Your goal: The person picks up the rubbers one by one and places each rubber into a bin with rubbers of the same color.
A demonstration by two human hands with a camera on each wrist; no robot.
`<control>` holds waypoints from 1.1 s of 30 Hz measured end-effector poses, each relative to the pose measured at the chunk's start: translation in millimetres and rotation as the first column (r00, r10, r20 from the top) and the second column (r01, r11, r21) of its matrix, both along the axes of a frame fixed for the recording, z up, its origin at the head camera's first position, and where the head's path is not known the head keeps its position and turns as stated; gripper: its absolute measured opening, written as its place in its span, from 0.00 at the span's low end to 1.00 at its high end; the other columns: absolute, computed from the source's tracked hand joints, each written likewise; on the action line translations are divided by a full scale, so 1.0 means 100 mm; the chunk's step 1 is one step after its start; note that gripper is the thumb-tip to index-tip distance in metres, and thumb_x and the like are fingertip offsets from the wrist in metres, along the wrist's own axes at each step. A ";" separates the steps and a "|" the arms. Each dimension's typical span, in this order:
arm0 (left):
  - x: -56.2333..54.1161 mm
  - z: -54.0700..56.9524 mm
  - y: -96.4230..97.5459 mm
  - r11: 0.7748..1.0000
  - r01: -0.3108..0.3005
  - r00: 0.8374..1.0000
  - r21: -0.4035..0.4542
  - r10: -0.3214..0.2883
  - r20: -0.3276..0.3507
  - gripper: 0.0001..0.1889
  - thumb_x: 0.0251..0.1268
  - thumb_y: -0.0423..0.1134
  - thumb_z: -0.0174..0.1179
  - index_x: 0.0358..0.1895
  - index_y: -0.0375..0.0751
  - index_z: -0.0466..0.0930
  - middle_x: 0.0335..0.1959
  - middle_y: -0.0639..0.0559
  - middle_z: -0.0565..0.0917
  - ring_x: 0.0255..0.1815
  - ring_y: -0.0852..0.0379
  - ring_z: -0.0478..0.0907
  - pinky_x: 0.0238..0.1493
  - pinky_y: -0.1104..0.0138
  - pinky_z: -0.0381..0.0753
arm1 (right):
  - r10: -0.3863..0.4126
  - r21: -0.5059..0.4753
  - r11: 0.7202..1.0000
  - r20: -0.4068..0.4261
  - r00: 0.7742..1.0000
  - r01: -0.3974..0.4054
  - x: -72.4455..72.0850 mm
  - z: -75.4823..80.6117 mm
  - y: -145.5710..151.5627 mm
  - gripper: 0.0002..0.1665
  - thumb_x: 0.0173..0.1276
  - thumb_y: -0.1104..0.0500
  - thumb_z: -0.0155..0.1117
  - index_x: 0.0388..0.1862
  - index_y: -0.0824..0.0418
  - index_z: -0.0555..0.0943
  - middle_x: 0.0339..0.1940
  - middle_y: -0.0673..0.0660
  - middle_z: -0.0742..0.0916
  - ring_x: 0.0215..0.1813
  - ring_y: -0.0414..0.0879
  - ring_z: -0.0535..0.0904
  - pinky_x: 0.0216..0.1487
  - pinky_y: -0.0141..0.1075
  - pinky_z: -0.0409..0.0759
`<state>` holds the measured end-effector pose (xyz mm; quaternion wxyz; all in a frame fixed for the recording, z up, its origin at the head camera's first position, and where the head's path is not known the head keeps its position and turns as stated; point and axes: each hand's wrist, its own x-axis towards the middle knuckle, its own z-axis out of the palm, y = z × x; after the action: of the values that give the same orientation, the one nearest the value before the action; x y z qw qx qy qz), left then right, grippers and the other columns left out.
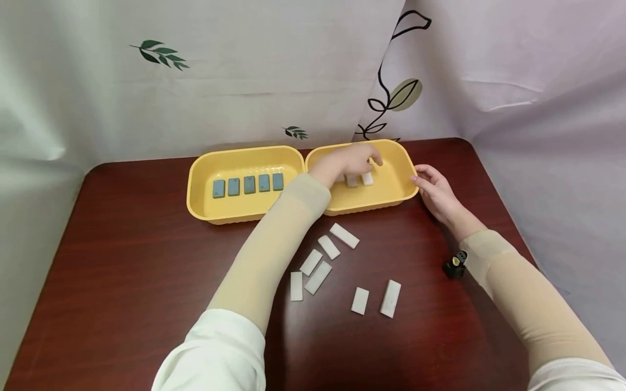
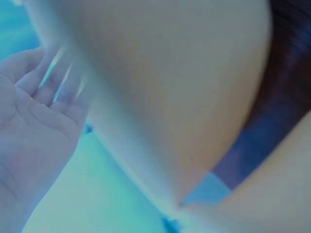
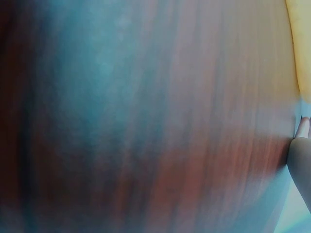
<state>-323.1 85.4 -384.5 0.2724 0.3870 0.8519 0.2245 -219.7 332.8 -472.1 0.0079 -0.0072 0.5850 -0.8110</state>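
My left hand (image 1: 354, 157) is over the right-hand yellow tray (image 1: 406, 190), fingers pointing downward. White blocks (image 1: 368, 179) lie in that tray just below it, partly hidden by the hand and forearm. In the left wrist view the palm (image 2: 36, 107) shows, with gaps between loosely bent fingers and no block visible among them. At the tray's right end, my right hand (image 1: 437, 195) touches the rim with thumb and fingertips. Only the thumb (image 3: 300, 155) shows in the right wrist view, close below the yellow edge.
A second yellow tray (image 1: 195, 201) adjoins on the left, with several grey-blue blocks (image 1: 249, 184) standing in a row. Several loose white blocks (image 1: 318, 277) lie on the dark red table (image 1: 146, 282) in front. Patterned curtains (image 1: 235, 81) surround the table's back and sides.
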 end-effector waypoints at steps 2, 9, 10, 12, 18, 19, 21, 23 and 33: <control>0.03 0.09 0.00 0.999 0.039 0.996 0.001 -0.039 -0.075 0.20 0.83 0.34 0.49 0.72 0.39 0.77 0.73 0.47 0.78 0.65 0.51 0.79 0.72 0.63 0.76 | -0.005 -0.002 1.000 0.003 1.000 0.005 0.01 -0.01 0.01 0.16 0.79 0.76 0.52 0.47 0.58 0.82 0.42 0.49 0.89 0.48 0.39 0.83 0.54 0.25 0.80; 0.34 0.37 -0.23 0.996 0.070 0.980 0.055 -0.059 -0.190 0.16 0.80 0.34 0.55 0.63 0.37 0.83 0.63 0.45 0.85 0.66 0.50 0.80 0.71 0.61 0.77 | -0.013 -0.003 1.000 0.002 1.000 0.013 0.01 -0.02 0.01 0.18 0.79 0.77 0.51 0.46 0.58 0.82 0.42 0.48 0.88 0.48 0.38 0.83 0.54 0.25 0.80; 0.39 0.40 -0.28 0.995 0.072 0.978 0.070 -0.057 -0.200 0.15 0.79 0.34 0.56 0.62 0.37 0.84 0.62 0.45 0.86 0.64 0.51 0.82 0.68 0.62 0.78 | -0.014 -0.001 1.000 0.002 1.000 0.014 0.01 -0.03 0.01 0.18 0.79 0.76 0.50 0.46 0.58 0.82 0.42 0.48 0.88 0.48 0.38 0.83 0.54 0.25 0.80; 0.49 0.42 -0.38 0.992 0.080 0.972 0.095 -0.057 -0.229 0.13 0.79 0.34 0.57 0.59 0.38 0.86 0.58 0.47 0.88 0.59 0.53 0.84 0.63 0.63 0.80 | -0.015 0.001 1.000 0.001 1.000 0.015 0.00 -0.03 0.01 0.18 0.79 0.76 0.50 0.46 0.58 0.82 0.42 0.48 0.88 0.48 0.38 0.83 0.54 0.25 0.80; 0.78 0.34 -0.64 0.972 0.161 0.962 0.170 -0.116 -0.246 0.12 0.75 0.30 0.59 0.53 0.38 0.89 0.49 0.49 0.91 0.50 0.54 0.87 0.56 0.67 0.84 | -0.007 0.022 1.000 0.008 1.000 0.007 0.00 -0.02 0.01 0.17 0.79 0.76 0.50 0.46 0.57 0.81 0.42 0.47 0.88 0.48 0.38 0.83 0.55 0.25 0.80; 0.82 0.30 -0.68 0.970 0.177 0.962 0.170 -0.134 -0.236 0.12 0.74 0.29 0.58 0.53 0.38 0.89 0.49 0.49 0.91 0.49 0.55 0.87 0.56 0.67 0.84 | -0.005 0.026 1.000 0.009 1.000 0.005 0.00 -0.02 0.01 0.17 0.80 0.75 0.51 0.47 0.57 0.81 0.42 0.47 0.88 0.48 0.38 0.83 0.55 0.25 0.80; 0.90 0.20 -0.75 0.965 0.211 0.959 0.153 -0.174 -0.224 0.13 0.74 0.28 0.59 0.53 0.39 0.89 0.49 0.50 0.91 0.49 0.56 0.87 0.56 0.67 0.84 | -0.002 0.036 0.999 0.011 1.000 0.002 0.00 -0.02 0.02 0.16 0.80 0.75 0.51 0.47 0.57 0.81 0.43 0.48 0.88 0.48 0.38 0.83 0.55 0.25 0.80; 0.96 0.09 -0.80 0.961 0.243 0.955 0.135 -0.213 -0.204 0.13 0.73 0.27 0.60 0.54 0.39 0.89 0.49 0.50 0.90 0.50 0.56 0.86 0.56 0.66 0.84 | -0.002 0.051 0.999 0.012 1.000 0.001 0.00 -0.01 0.02 0.15 0.80 0.74 0.52 0.48 0.57 0.80 0.43 0.47 0.87 0.49 0.38 0.82 0.55 0.25 0.80; 1.10 -0.34 -0.90 0.939 0.312 0.938 0.141 -0.282 -0.200 0.16 0.75 0.30 0.63 0.61 0.41 0.86 0.60 0.49 0.88 0.66 0.54 0.82 0.71 0.61 0.78 | 0.002 0.048 0.999 0.023 1.000 -0.003 -0.02 0.00 0.02 0.15 0.80 0.74 0.52 0.48 0.57 0.81 0.43 0.47 0.87 0.48 0.38 0.82 0.54 0.25 0.80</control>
<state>-213.3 -4.5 -418.1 0.1925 0.5517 0.7818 0.2176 -221.2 335.1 -471.9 0.0157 0.0016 0.6041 -0.7968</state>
